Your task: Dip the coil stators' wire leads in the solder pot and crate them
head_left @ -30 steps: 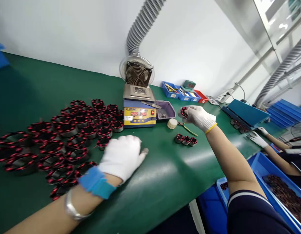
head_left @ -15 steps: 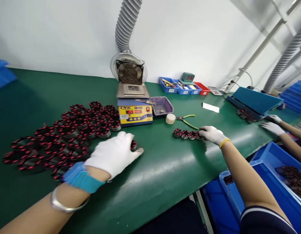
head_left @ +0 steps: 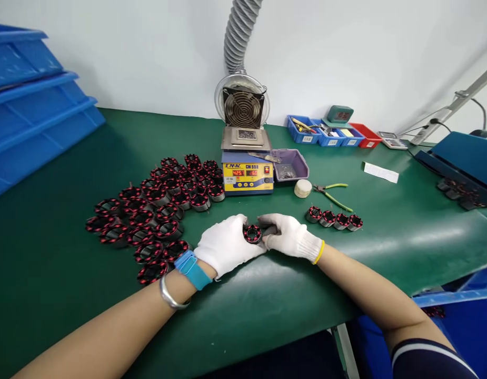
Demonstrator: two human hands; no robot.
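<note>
A small ring-shaped motor stator (head_left: 252,233), black with red-pink windings, is held upright between the fingers and thumb of my left hand (head_left: 227,243), its open face towards me. My right hand (head_left: 288,235) is right beside it, fingers curled and thumb drawn in at the stator's right side. Whether those fingertips grip the stator or one of its wires is hidden. Both hands wear white gloves with greyish fingertips. Left of my left hand, a large cluster of similar stators (head_left: 158,196) covers the tabletop. Several more stand in a short row (head_left: 334,219) beyond my right hand.
Behind my hands stands a yellow-fronted solder pot (head_left: 248,176) under a fan (head_left: 244,106) and duct. Near it are a purple tray (head_left: 296,160), a round pale container (head_left: 302,188) and green-handled pliers (head_left: 333,196). Blue crates (head_left: 33,105) are stacked at left.
My right hand has left the row of stators and come leftward to the stator in my left hand. The left hand has turned, bringing the stator's face into view. The camera has swung left.
</note>
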